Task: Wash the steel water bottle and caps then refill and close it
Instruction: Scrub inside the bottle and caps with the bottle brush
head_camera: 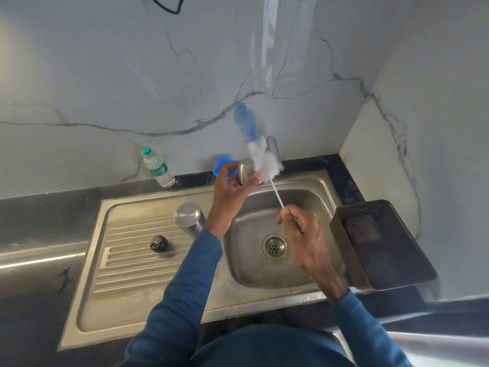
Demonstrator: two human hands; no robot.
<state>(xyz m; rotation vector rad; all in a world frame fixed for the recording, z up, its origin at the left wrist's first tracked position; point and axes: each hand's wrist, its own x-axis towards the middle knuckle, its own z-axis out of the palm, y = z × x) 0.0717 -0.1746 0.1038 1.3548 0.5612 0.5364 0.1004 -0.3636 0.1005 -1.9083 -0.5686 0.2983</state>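
Steel cap (246, 172) aloft (bottle (189, 217) upright)

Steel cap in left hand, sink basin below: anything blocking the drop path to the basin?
Nothing solid lies in the basin under the steel cap. The bottle brush presses against the cap, and its thin handle runs down to the right hand over the basin. The left hand grips the cap. The steel bottle stands aside on the drainboard.
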